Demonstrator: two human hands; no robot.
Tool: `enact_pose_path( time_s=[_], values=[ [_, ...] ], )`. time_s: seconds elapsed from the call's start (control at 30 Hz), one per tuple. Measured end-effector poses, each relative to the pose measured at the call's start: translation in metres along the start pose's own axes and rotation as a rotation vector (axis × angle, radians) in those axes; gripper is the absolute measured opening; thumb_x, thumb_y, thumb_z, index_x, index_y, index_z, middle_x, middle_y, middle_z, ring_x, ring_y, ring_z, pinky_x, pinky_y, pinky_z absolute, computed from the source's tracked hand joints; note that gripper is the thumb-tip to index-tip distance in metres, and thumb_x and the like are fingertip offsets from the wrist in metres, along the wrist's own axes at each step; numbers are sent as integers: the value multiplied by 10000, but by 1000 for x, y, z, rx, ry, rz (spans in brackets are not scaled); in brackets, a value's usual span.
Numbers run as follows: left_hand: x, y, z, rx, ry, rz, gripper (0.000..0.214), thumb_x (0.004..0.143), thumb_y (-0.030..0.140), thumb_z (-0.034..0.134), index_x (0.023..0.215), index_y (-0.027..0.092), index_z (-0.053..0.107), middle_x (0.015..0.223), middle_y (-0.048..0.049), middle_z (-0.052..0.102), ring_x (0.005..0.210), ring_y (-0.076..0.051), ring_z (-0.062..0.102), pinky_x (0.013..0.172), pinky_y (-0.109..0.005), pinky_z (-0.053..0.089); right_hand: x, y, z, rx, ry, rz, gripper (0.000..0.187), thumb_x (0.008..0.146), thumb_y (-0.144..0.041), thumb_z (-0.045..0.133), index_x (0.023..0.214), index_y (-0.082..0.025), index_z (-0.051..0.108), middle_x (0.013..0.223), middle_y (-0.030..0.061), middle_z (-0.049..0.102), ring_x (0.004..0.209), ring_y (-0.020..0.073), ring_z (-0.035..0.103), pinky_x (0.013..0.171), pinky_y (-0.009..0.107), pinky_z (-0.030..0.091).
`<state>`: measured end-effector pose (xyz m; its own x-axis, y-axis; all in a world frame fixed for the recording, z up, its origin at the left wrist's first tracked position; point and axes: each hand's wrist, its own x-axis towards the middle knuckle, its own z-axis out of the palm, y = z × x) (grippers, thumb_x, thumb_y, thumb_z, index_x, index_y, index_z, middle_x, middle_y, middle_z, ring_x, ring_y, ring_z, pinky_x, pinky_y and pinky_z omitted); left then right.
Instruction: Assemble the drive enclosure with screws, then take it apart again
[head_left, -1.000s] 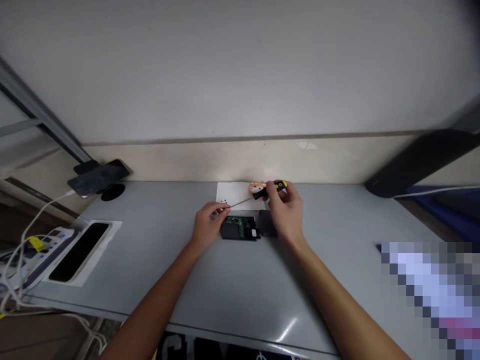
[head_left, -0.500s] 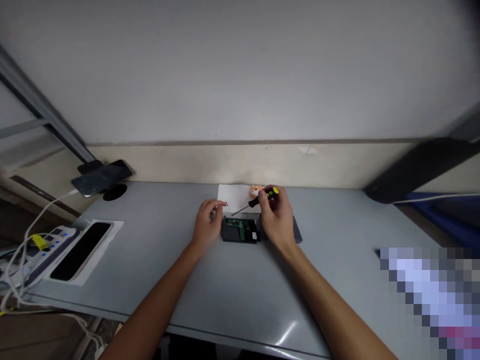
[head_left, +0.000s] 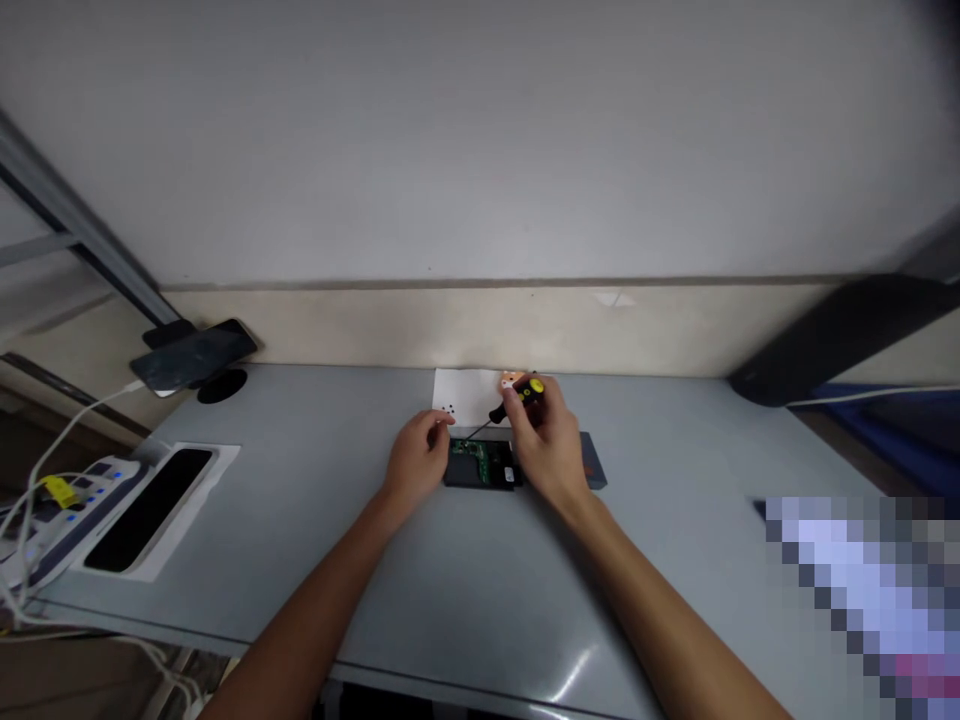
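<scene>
My right hand (head_left: 551, 445) is closed around a black-and-yellow screwdriver (head_left: 527, 392). Its thin shaft slants down to the left, and the tip meets the far left part of a green circuit board (head_left: 482, 462). That board sits in an open black case (head_left: 465, 473) lying flat on the table. My left hand (head_left: 415, 460) is at the case's left end, thumb and index finger bent around its far left corner. Several small dark screws (head_left: 448, 409) lie on a white sheet (head_left: 471, 390) behind the case. Partly under my right hand is a dark grey cover (head_left: 594, 462).
An orange-and-white figure (head_left: 513, 380) stands on the sheet's right side. On the left are a phone on a stand (head_left: 196, 357), another phone (head_left: 150, 510) on white paper, and a power strip (head_left: 82, 515) with cables. A dark cylindrical object (head_left: 810, 340) leans at the right.
The screwdriver tip has moved down from above the case's far edge onto the circuit board. My left fingers have drawn back from the screws to the case's corner.
</scene>
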<state>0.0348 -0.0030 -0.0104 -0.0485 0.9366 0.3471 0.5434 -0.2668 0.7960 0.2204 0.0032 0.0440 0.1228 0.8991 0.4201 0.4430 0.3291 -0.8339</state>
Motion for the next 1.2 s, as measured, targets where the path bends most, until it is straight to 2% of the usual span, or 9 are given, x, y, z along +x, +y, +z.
enact_pose_path(
  time_s=[0.23, 0.4, 0.57, 0.8, 0.97, 1.07, 1.2],
  values=[
    [0, 1, 0, 96, -45, 64, 210, 958, 123, 509, 993, 217, 694, 1006, -34, 740, 916, -181, 684, 861, -316, 518, 0, -1, 3, -17, -3, 14, 273, 946, -491, 585, 1046, -237, 593, 679, -22, 583, 565, 140, 507, 554, 285, 379],
    [1, 0, 0, 105, -66, 79, 217, 950, 111, 508, 979, 217, 695, 1008, -33, 746, 933, -186, 689, 880, -326, 524, -2, -4, 5, -5, -23, 2, 266, 955, -482, 577, 1067, -241, 586, 767, 3, 645, 623, 153, 562, 614, 300, 415],
    [1, 1, -1, 98, -78, 71, 222, 952, 119, 509, 971, 221, 705, 1010, -31, 753, 931, -187, 695, 885, -327, 525, 2, -13, 6, -60, -124, -45, 257, 962, -463, 565, 1087, -239, 576, 737, -6, 615, 612, 151, 547, 606, 294, 401],
    [2, 2, -2, 95, -100, 89, 226, 947, 118, 506, 967, 221, 707, 986, -28, 744, 906, -177, 681, 846, -305, 515, 23, -21, 10, -17, -293, -158, 231, 992, -458, 525, 1067, -244, 569, 756, -7, 609, 651, 152, 551, 631, 289, 405],
    [2, 3, -3, 174, -126, 142, 220, 950, 131, 505, 872, 215, 693, 907, -29, 716, 894, -186, 655, 850, -320, 499, 28, -19, 14, -35, -280, -180, 231, 984, -472, 538, 1028, -247, 563, 701, -22, 581, 607, 148, 514, 618, 292, 393],
    [1, 3, -3, 187, -138, 148, 216, 950, 139, 508, 863, 216, 691, 909, -30, 707, 897, -186, 649, 850, -320, 499, 26, -23, 8, -11, -314, -176, 220, 986, -464, 533, 1032, -251, 563, 697, -20, 567, 611, 152, 500, 600, 289, 386],
    [2, 2, -3, 194, -143, 150, 213, 952, 147, 508, 859, 215, 688, 889, -27, 696, 896, -186, 645, 860, -324, 497, 29, -35, -11, 0, -497, -199, 203, 994, -453, 519, 1046, -266, 574, 710, -19, 553, 637, 159, 498, 616, 290, 398]
  ],
)
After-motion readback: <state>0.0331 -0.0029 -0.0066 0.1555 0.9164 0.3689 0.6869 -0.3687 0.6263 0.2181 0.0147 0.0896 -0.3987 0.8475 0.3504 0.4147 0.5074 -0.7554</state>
